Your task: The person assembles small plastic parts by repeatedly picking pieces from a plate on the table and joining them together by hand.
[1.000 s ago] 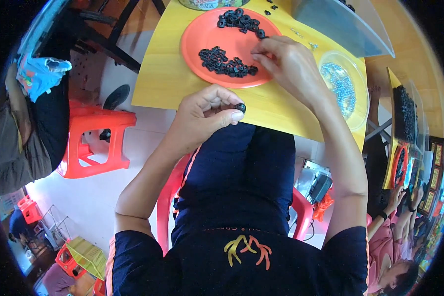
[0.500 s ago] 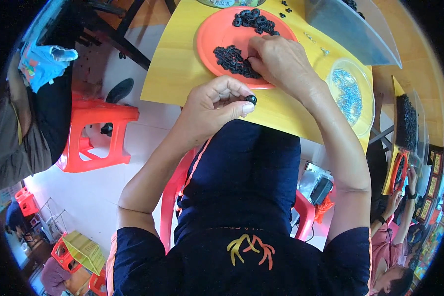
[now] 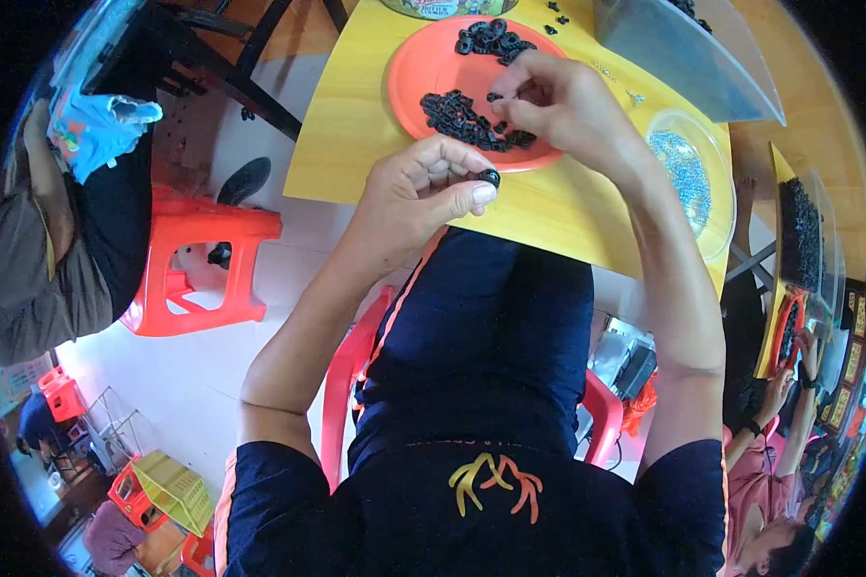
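My left hand (image 3: 433, 188) pinches a small, round, glossy black part (image 3: 490, 178) between thumb and forefinger, just off the near edge of the yellow table. Above the right side of an orange plate (image 3: 416, 72), my right hand (image 3: 553, 101) closes thumb and fingertips on a tiny black piece (image 3: 495, 97). Two heaps lie on that plate: small black pieces (image 3: 452, 117) toward the near left, and larger black ring-like parts (image 3: 491, 38) at the far side. What exactly the pieces are is too small to tell.
Right of my forearm sits a clear round tub (image 3: 678, 178) of small silvery-blue parts. A translucent bin (image 3: 688, 58) stands at the far right of the yellow table (image 3: 342, 125), a tin (image 3: 443, 8) at the back. A red stool (image 3: 202, 260) is at left; another person's hands (image 3: 789, 375) work at right.
My right hand has lifted from the heap of small pieces and now shows a tiny black piece at its fingertips. The left hand keeps its hold, nearly still.
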